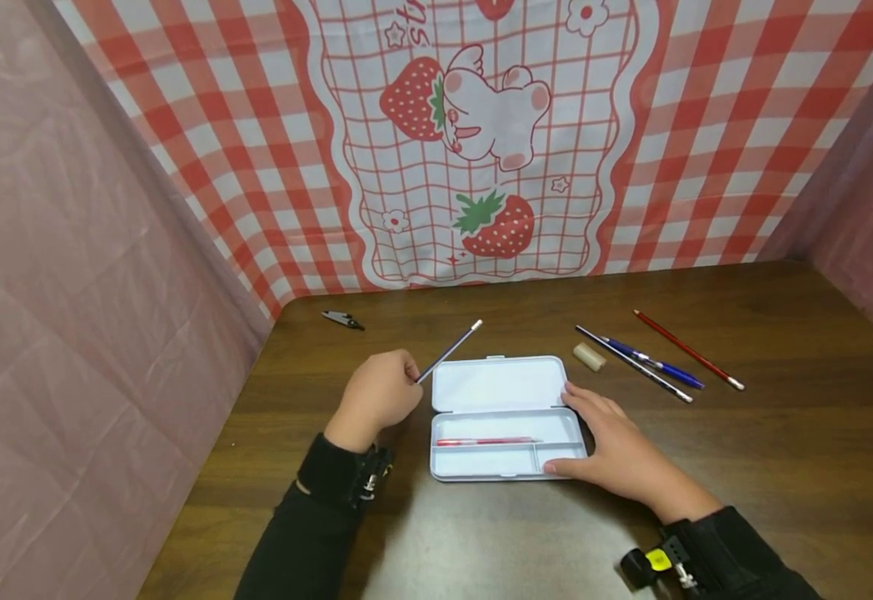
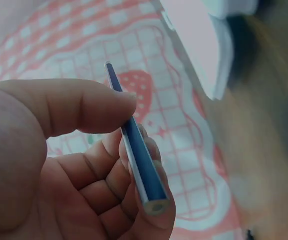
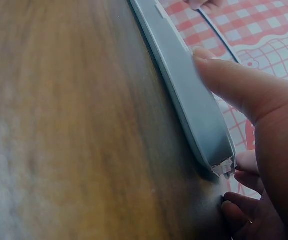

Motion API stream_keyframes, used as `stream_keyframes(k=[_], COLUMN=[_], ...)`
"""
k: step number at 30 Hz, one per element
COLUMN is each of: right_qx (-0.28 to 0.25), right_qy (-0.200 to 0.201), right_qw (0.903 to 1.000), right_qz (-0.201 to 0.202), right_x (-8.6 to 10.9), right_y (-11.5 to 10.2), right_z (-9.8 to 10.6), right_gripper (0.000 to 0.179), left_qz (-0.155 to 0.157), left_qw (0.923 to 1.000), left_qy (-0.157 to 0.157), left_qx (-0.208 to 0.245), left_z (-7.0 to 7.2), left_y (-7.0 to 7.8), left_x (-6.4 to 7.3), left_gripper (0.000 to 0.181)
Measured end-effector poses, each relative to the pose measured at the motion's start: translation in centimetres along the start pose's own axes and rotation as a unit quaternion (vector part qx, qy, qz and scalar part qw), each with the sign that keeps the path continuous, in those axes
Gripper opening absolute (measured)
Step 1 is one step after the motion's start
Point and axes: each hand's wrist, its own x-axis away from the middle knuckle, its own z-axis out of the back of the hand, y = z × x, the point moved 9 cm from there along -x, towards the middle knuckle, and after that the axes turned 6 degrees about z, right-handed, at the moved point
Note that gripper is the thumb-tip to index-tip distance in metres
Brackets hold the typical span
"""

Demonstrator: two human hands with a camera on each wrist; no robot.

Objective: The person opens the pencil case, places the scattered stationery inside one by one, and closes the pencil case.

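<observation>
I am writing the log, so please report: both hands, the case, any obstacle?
Left hand pinches blue pencil. Right hand touches open case at its right side. Red pen lies inside. No obstacle seen between pencil and case.

White rounded-rect. case lies flat on brn. wood table, lid open twd far edge. Slim blue-&-white pencil, white-tipped, aslant by lid's L corner.
</observation>
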Motion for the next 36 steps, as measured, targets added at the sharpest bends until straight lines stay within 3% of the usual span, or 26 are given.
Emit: stream_keyframes(k=[5,16,36], right_qx=[0.0,0.002,-0.002], right_qy=[0.002,0.003,0.004], right_qw=[1.0,1.0,1.0], right_qz=[0.005,0.004,0.004], right_x=[0.0,0.0,0.0], right_y=[-0.1,-0.1,0.1], right_z=[0.0,0.0,0.1], right_gripper=[0.107,0.107,0.107], left_qz=[-0.034,-0.104,-0.14], left_qw=[0.9994,0.9933,0.9836], left_qy=[0.005,-0.022,-0.051], left_qx=[0.001,-0.046,-0.102], left_z=[0.2,-1.4,-4.6], left_y=[1.9,5.6,7.7], left_x=[1.1,3.1,3.9], left_gripper=[0.007,0.01,0.014])
